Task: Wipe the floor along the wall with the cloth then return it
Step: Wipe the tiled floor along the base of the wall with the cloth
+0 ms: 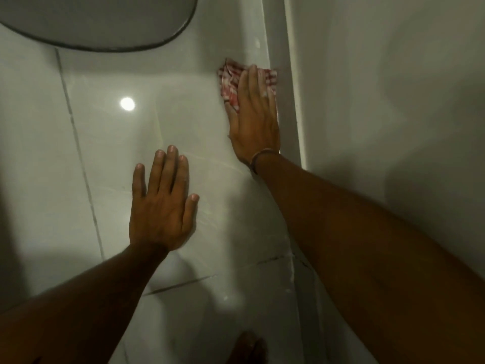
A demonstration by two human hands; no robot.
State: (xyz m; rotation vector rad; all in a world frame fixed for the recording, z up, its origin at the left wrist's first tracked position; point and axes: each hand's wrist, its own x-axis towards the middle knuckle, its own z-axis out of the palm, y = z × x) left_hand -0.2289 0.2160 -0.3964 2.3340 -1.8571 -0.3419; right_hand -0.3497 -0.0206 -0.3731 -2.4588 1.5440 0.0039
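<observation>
Pressing flat, the right hand [253,122] pins the red checked cloth [231,82] to the floor [110,158] against the wall's base [287,101]; the left hand [160,206], fingers spread, braces on tile.

text: none legible | labels: none | cloth [231,82]: checked pattern only, possibly hiding print in the dim light
</observation>
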